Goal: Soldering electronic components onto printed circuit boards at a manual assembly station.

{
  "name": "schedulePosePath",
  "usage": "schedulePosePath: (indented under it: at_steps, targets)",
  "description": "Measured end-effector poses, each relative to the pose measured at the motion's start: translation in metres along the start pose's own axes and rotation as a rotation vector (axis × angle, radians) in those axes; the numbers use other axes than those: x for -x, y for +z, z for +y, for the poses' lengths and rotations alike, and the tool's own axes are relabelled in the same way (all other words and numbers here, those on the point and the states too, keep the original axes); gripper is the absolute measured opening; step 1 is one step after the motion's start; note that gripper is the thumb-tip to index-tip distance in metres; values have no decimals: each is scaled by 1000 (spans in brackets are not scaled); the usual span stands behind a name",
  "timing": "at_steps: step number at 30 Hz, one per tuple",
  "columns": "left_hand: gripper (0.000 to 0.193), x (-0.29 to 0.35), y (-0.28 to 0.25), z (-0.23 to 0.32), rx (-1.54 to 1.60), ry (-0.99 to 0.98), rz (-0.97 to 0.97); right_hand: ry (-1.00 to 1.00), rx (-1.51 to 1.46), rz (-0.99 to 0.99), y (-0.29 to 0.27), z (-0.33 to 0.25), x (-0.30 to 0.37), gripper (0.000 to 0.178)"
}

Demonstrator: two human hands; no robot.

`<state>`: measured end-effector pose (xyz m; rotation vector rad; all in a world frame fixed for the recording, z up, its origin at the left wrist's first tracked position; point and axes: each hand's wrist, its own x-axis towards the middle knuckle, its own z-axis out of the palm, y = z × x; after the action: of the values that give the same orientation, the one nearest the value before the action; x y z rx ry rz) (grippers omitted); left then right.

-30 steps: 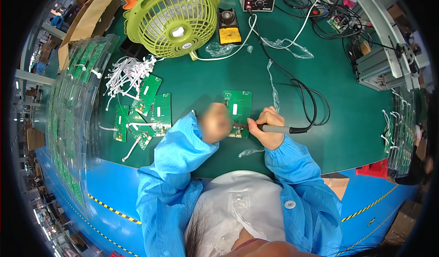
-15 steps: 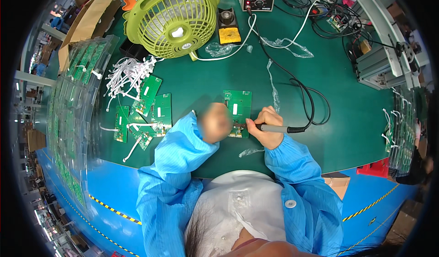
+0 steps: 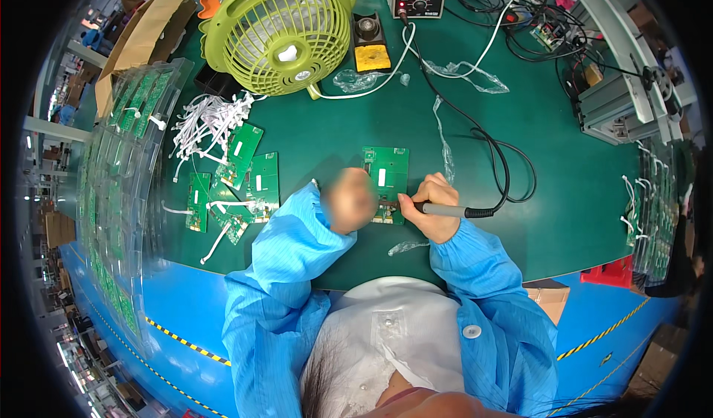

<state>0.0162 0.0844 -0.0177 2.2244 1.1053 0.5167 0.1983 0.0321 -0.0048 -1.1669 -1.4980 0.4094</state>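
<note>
A: What is the right hand [image 3: 432,206] doing?

B: Its thumb and fingers pinch the grey handle of a soldering iron [image 3: 445,209], which points leftward at the lower part of a green circuit board [image 3: 390,167].

A: And the left hand [image 3: 352,199]?

B: It rests against the board's left edge, but it is blurred, so its grip can't be told.

A: Where is that board, exactly?

B: Flat on the green table [image 3: 334,128], between the two hands. Whether the iron's tip touches it is too small to tell.

A: What lies around them?

B: A clear plastic scrap [image 3: 407,248] sits just on the body side of the right hand. Left of the left hand are several loose circuit boards [image 3: 263,184], some with white leads, and past those a heap of white connector cables [image 3: 208,124].

A: Farther out?

B: Beyond both hands, a yellow sponge [image 3: 372,58], a green fan [image 3: 286,39] to its left, and a soldering station [image 3: 414,3]. The iron's black cord [image 3: 501,165] loops to the right of the right hand.
</note>
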Motion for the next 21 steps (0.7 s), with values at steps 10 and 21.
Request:
schedulePosePath:
  at_steps: [10, 21]
  targets:
    - [8, 0, -1, 2, -25, 2, 0, 16, -35, 89, -6, 0, -1, 26]
    - [5, 0, -3, 0, -5, 25, -23, 21, -3, 140, -7, 0, -5, 28]
